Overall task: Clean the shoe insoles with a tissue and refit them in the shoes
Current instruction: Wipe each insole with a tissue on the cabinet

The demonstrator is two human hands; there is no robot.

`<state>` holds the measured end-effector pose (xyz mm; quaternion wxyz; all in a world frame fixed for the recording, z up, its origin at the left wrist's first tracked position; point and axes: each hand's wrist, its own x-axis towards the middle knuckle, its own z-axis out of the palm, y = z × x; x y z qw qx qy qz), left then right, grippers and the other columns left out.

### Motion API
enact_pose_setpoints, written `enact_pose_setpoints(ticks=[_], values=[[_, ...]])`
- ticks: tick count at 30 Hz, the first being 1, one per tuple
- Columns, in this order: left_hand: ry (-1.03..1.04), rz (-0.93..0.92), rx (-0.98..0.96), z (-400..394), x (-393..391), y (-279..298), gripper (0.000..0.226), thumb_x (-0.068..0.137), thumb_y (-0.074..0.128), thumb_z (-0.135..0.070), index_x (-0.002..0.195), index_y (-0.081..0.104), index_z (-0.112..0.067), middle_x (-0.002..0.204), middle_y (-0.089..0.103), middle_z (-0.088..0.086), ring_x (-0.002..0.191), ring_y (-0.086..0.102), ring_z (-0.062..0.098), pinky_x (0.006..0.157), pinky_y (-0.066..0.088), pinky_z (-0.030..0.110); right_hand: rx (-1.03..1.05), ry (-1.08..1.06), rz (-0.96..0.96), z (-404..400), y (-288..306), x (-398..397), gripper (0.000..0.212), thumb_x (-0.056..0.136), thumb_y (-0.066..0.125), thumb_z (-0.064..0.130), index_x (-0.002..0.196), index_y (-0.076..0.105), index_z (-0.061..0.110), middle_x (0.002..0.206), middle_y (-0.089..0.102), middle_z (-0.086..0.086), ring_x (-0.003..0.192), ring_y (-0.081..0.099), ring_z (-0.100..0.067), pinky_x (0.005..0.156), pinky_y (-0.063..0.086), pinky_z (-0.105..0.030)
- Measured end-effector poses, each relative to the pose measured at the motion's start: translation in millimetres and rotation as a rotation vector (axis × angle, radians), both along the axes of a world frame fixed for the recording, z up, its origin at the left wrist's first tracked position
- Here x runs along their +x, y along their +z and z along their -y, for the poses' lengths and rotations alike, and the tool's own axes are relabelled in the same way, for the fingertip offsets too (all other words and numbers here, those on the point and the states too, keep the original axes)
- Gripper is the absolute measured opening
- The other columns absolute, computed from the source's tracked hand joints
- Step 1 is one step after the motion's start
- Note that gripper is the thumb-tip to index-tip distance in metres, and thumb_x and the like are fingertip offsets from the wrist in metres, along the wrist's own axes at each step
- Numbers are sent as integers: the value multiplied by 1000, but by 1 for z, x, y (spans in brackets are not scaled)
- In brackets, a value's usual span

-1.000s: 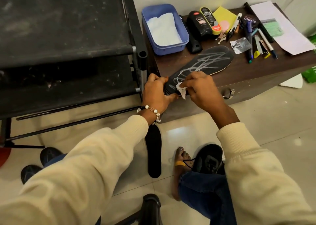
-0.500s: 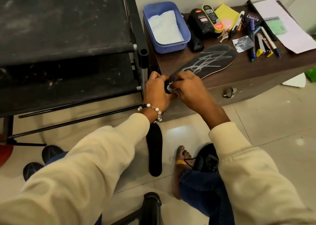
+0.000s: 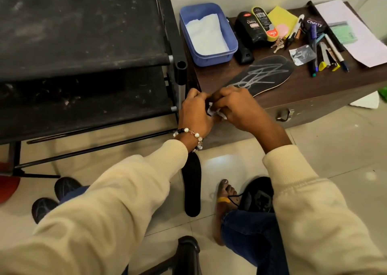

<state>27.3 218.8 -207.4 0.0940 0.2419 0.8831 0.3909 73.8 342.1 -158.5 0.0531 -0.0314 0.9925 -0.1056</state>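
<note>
"Cherry" reads on a black polish bottle (image 3: 252,29) on the cabinet (image 3: 314,94), where an insole (image 3: 270,74) lies, heel hidden beneath both hands: left hand (image 3: 193,111) gripping it, right hand (image 3: 236,107) pinching a half-covered tissue (image 3: 217,113).

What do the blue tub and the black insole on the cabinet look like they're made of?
Blue tub: probably moulded plastic, going by its smooth, even walls and rounded rim, with a slight sheen. Insole: likely foam under a matte black fabric-like top, though the surface is hard to tell; a pale edge layer shows beneath, and a grey scribble print runs across it.
</note>
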Motion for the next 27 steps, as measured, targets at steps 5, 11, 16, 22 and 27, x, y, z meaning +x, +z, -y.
enact_pose_setpoints(ticks=[5,11,16,22,27], values=[[7,4,-32,-1,0,2,55,67,84,-28,115,64,-12,110,53,4,93,58,20,80,52,33,15,-12,-77,1,-7,-2,19,82,62,5,97,73,2,106,65,-21,97,57,-40,79,47,-43],[33,11,-89,-1,-1,4,50,70,82,-27,115,64,-13,114,52,4,94,59,24,80,53,41,24,-72,-101,8,-11,-9,29,86,53,14,103,71,0,108,64,-22,99,55,-41,77,44,-41],[16,17,-56,-1,0,8,63,66,84,-41,120,63,-15,114,52,2,99,58,19,83,53,34,58,-18,69,-18,11,6,29,86,59,6,111,70,15,123,61,-7,114,54,-26,93,31,-28],[23,23,-54,-1,1,10,63,66,85,-39,120,62,-14,114,52,3,99,59,20,84,53,35,80,-99,13,-6,6,7,28,92,53,16,116,68,11,123,58,-14,117,49,-31,94,31,-32],[20,27,-72,0,1,9,63,66,84,-38,120,61,-15,116,52,1,102,58,18,85,53,35,35,-69,37,-22,9,17,26,88,58,8,110,71,12,120,61,-8,113,54,-25,92,31,-26]])
